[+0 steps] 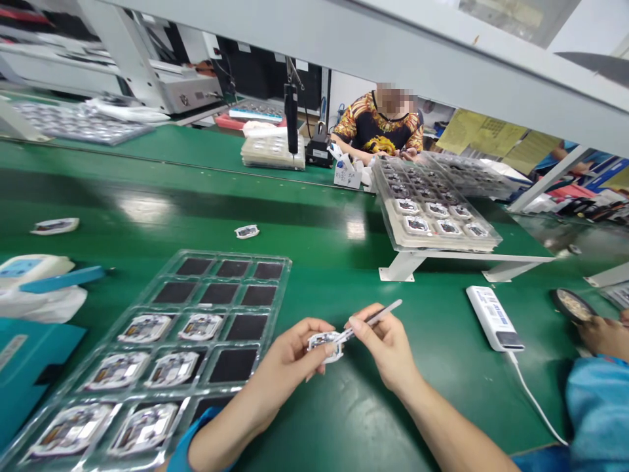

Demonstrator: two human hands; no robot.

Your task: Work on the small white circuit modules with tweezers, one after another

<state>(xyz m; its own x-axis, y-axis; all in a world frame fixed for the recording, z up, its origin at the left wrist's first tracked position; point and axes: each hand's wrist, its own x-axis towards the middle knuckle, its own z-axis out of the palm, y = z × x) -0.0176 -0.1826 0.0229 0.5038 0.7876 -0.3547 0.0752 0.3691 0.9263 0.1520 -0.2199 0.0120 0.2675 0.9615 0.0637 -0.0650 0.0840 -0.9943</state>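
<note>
My left hand (301, 354) is closed on a small white-rimmed electronic part (322, 339), held above the green bench between thumb and fingers. In my right hand (386, 341) is a pair of tweezers (381, 313), pinched between thumb and fingers. The tips of the tweezers meet the face of the part, though what they grip there is too small to tell. To the left of my hands lies a clear compartment tray (285, 275). Several similar white-rimmed parts (170, 368) sit in its left and middle columns, and other compartments show dark bottoms.
A stacked tray of parts (437, 226) stands on a white raised shelf (407, 265). A white power strip (494, 318) with a cable lies at right, near another person's hand (607, 337). Loose parts (246, 231) lie ahead. A screwdriver (291, 118) hangs before a seated person (381, 128).
</note>
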